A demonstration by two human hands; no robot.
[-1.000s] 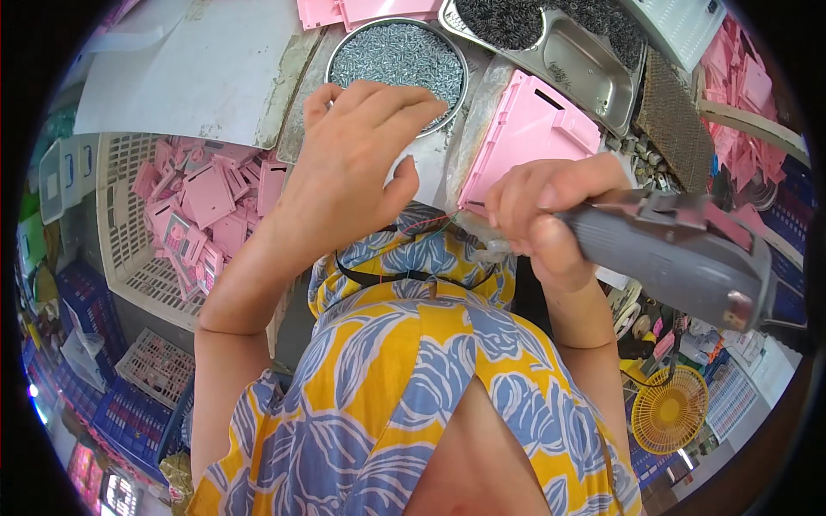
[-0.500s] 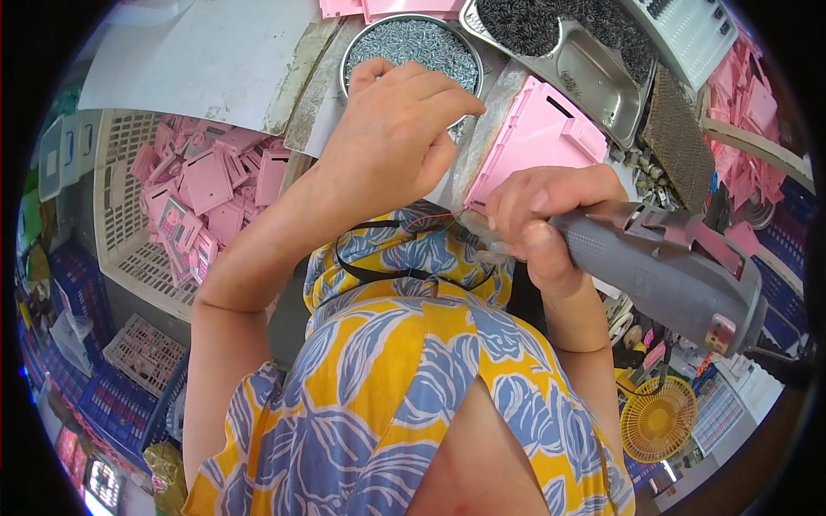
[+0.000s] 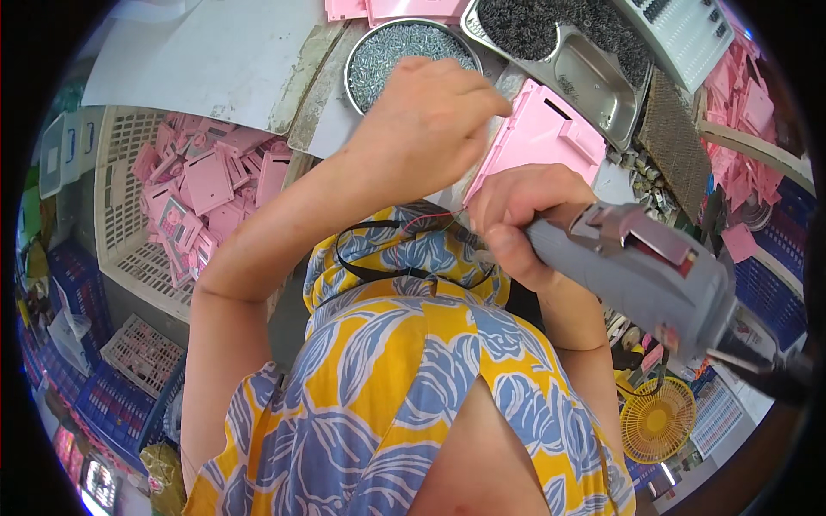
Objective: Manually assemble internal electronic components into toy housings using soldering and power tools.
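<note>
My right hand (image 3: 529, 211) wraps round a grey power screwdriver (image 3: 637, 271), whose body slants down to the right with a cord at its far end. Its tip is hidden. Just beyond that hand lies a flat pink plastic panel (image 3: 538, 138) with a slot and raised edges. My left hand (image 3: 430, 120) is curled, fingertips pinched by the panel's left edge. Whatever those fingers hold is too hidden to make out. Behind this hand stands a round metal bowl (image 3: 400, 52) of small silvery screws, partly covered by it.
On the left, a cream crate (image 3: 116, 198) holds many pink plastic parts. A steel tray (image 3: 602, 90) with dark springs sits at the back, beside a white rack (image 3: 684, 39). Metal bits (image 3: 645, 185) lie right of the panel. A yellow fan (image 3: 658, 419) stands lower right.
My left hand has moved right, from over the screw bowl to the panel's left edge. My right hand has shifted slightly left, and the screwdriver's rear end has swung lower.
</note>
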